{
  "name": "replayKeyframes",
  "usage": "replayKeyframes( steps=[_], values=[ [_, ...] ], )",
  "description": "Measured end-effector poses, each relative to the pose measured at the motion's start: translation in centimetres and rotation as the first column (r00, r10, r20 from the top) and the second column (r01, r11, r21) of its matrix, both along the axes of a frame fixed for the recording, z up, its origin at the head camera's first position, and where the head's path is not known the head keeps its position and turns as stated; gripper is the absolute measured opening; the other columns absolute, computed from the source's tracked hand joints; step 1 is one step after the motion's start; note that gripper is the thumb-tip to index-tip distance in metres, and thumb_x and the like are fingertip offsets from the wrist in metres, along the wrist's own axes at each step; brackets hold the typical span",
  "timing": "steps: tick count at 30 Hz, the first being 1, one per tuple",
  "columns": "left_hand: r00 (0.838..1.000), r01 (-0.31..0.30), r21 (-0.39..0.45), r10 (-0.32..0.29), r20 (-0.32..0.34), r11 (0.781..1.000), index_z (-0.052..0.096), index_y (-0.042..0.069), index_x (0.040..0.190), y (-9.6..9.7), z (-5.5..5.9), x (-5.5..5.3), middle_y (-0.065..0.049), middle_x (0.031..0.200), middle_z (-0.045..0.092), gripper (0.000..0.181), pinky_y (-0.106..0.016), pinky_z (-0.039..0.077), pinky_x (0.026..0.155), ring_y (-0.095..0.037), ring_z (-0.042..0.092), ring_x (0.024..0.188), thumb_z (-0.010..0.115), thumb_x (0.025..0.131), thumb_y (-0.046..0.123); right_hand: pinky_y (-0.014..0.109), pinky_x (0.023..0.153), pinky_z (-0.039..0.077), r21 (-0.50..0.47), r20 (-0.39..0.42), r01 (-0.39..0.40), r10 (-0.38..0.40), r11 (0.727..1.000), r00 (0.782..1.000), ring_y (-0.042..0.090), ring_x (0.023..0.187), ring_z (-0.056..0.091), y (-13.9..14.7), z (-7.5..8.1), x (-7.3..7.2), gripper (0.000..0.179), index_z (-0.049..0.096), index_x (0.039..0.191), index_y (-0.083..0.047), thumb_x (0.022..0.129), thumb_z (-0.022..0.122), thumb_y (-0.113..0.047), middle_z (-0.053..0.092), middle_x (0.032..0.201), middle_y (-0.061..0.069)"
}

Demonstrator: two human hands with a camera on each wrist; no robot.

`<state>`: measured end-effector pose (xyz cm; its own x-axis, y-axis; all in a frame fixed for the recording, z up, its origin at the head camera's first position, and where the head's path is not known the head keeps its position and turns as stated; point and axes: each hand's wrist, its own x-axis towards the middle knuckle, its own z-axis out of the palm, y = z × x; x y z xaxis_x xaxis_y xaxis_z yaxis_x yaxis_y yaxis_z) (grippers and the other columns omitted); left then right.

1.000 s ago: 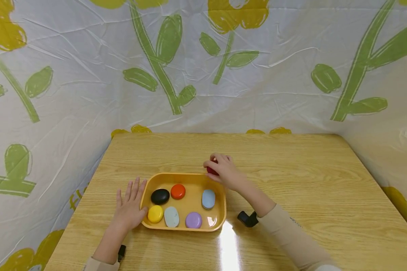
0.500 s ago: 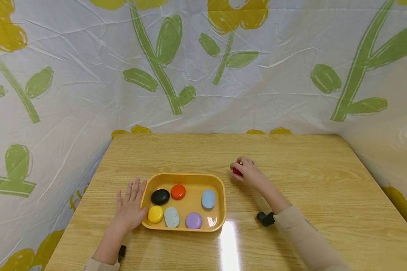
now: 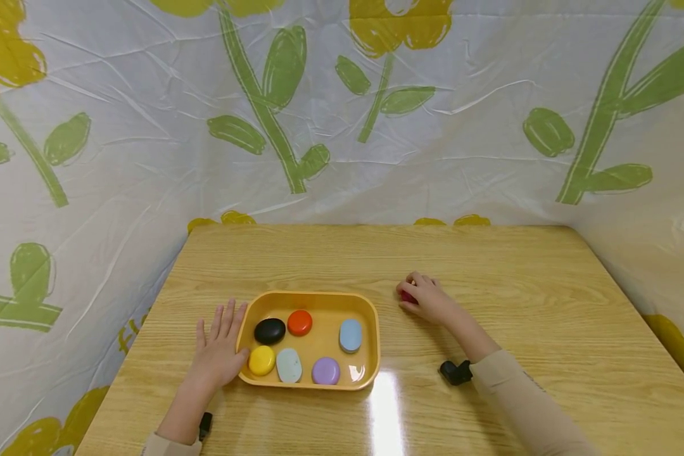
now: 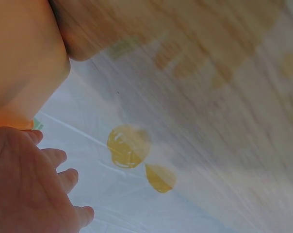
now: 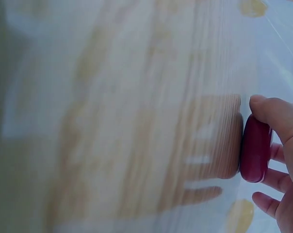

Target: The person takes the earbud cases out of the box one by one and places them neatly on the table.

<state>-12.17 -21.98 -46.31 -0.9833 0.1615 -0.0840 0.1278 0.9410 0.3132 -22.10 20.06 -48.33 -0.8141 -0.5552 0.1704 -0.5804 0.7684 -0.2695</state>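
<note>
My right hand holds a dark red, smooth pebble-like piece down at the tabletop, right of the orange tray. In the right wrist view, the thumb lies on one end of it and the fingers sit behind. Most of the piece is covered by my hand in the head view. My left hand lies spread on the table, its thumb against the tray's left rim. Inside the tray lie a black piece, a red one, a yellow one, a pale grey-green one, a purple one and a blue one.
The wooden table stretches well to the right of and behind the tray. A flower-printed cloth hangs behind it and along both sides. Black wrist devices sit under both forearms, one of them the right camera.
My right hand has carried the dark red piece from above the tray's far right corner rightward and down to the table. The left hand and tray stay where they were.
</note>
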Motion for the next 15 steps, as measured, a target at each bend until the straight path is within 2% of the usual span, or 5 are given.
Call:
replayKeyframes(
  steps=[7,15],
  values=[
    [1.0,-0.006,0.005,0.006,0.007,1.0,0.009,0.01,0.148,0.03,0.27,0.08,-0.016,0.153,-0.001,0.075,-0.059,-0.012,0.104,-0.038,-0.003,0.138,0.051,0.087,0.02,0.054,0.078,0.037,0.026,0.001,0.001,-0.001,1.0,1.0,0.032,0.089,0.049,0.04,-0.11,0.04,0.018,0.059,0.101,-0.013,0.086,0.064,-0.019,0.048,0.101,0.011],
    [1.0,-0.01,0.021,0.01,0.018,1.0,0.008,0.011,0.148,0.04,0.09,-0.01,-0.015,0.153,-0.002,0.075,-0.056,-0.016,0.104,-0.036,-0.006,0.138,0.05,0.087,0.021,0.059,0.084,0.035,0.029,0.06,0.025,-0.027,0.999,0.998,0.036,0.096,0.048,-0.06,0.34,0.15,0.023,0.06,0.108,-0.014,0.087,0.062,-0.023,0.048,0.108,0.014]
  ],
)
